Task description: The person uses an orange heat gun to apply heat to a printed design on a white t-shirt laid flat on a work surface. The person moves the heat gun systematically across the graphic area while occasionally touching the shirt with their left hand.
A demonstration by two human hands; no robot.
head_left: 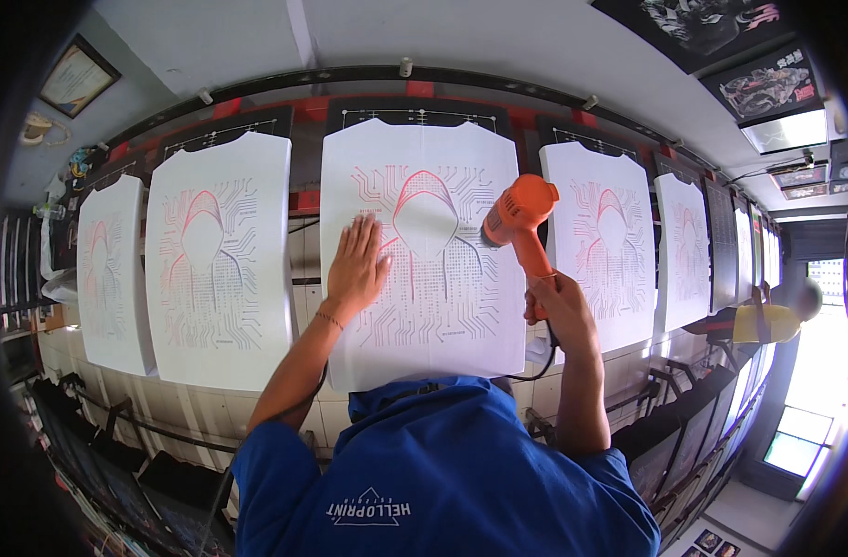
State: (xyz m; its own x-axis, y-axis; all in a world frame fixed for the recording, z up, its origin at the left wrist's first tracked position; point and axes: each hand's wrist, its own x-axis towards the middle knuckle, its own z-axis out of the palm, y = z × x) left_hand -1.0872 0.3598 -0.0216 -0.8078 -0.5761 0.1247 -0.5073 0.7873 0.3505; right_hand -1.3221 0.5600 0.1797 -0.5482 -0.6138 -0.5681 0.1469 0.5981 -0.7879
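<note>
Head view: the left hand [357, 265] lies flat on the middle white shirt [422, 246], fingers stretched out and close together, gripping nothing; the fingertips rest at the left edge of the printed red hooded figure [425, 215], which sits just beside them to the right. The right hand [554, 306] is wrapped closed around the handle of an orange heat gun [521, 218]; the gun rises above those fingers, and its nozzle points left at the print, near the cloth but, as far as can be told, not touching it; a dark cord drops below the hand.

Judged from this, drying of the middle print is under way and not finished; the shirts further left [222, 260] and further right [598, 243] of the hands carry the same design, yet nothing shows whether they are already dried or waiting; that part cannot be told.
</note>
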